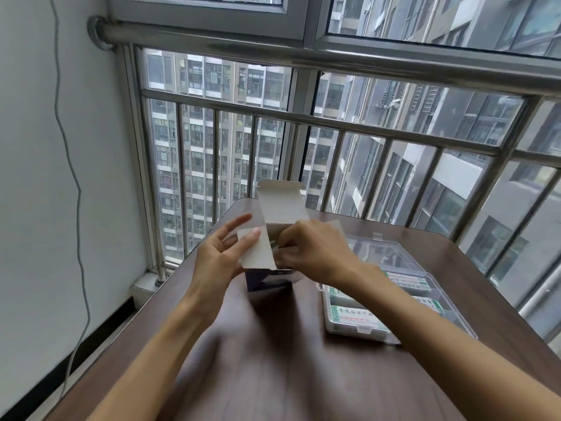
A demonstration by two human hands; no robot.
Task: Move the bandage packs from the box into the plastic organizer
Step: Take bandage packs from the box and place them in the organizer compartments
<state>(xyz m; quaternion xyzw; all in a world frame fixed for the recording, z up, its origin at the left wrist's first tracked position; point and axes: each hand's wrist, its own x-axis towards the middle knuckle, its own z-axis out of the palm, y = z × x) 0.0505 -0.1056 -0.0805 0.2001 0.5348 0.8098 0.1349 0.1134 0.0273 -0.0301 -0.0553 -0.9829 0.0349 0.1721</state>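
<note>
Table (273, 375), dark wood grain, fills the lower half of our view and carries everything listed here; its far edge runs close to the window railing (334, 124), which crosses from 10 to 2 o'clock. Organizer (455, 317), clear plastic, lies at 4 o'clock from the box with its lid (382, 253) thrown back toward 12 o'clock, we judge so that packs can be dropped straight into the open compartments; several packs (353, 316) with green-and-white labels already lie flat in them, so we take the transfer to be under way. Box (267, 281), dark cardboard, stands upright near the table's centre, mouth up, its long top flap (280, 205) raised toward 12 o'clock and out of the way. Left hand (221, 256), at 9 o'clock of the box, has its fingers fairly straight and loosely spread, the fingertips (253, 232) pressing on the pale side flap (256, 249); we read this as both steadying the box and keeping its mouth open. Right hand (318, 250), at 3 o'clock of the box, has fingers curled down into the mouth and pinching a bandage pack (275, 247), of which only a small green-white corner shows, still at the rim of the box. Whether more packs remain below it we cannot tell.
</note>
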